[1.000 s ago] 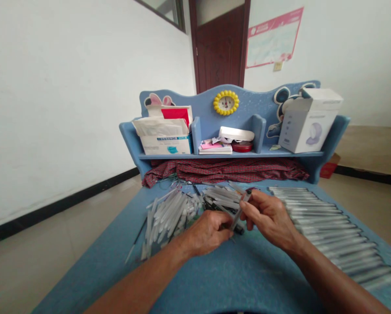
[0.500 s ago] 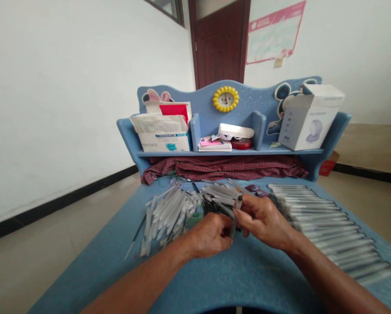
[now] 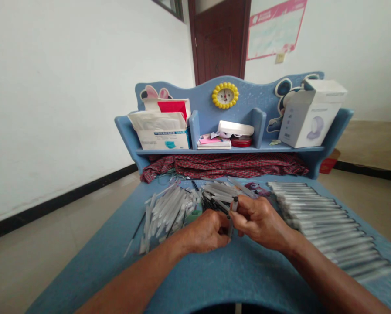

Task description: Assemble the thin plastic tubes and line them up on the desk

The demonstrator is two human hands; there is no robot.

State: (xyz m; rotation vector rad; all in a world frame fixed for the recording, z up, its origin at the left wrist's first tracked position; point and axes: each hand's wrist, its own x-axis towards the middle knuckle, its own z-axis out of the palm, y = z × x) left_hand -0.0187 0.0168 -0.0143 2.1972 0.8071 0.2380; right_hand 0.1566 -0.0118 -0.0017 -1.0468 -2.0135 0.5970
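A translucent grey pen (image 3: 231, 227) with a black end stands nearly upright between my two hands, above the near part of the blue table. My left hand (image 3: 206, 232) is closed around its lower part. Higher up, the thumb and fingers of my right hand (image 3: 260, 220) pinch it just under the black end. A small dark bit shows by my left fingertips; what it is I cannot make out. Behind my hands lie a heap of clear pen barrels (image 3: 169, 211) and a pile of black pen parts (image 3: 208, 203), partly hidden by my left hand.
Many assembled-looking pens (image 3: 329, 226) lie in a row along the right side. At the back, a red checked cloth (image 3: 228, 166) is tucked under a blue shelf (image 3: 182, 152) holding a mask box (image 3: 164, 138) and a white carton (image 3: 308, 120).
Both hands, still holding the pen, have shifted very slightly left in the picture. The camera view has tilted a little; the heaps and the row of pens look the same.
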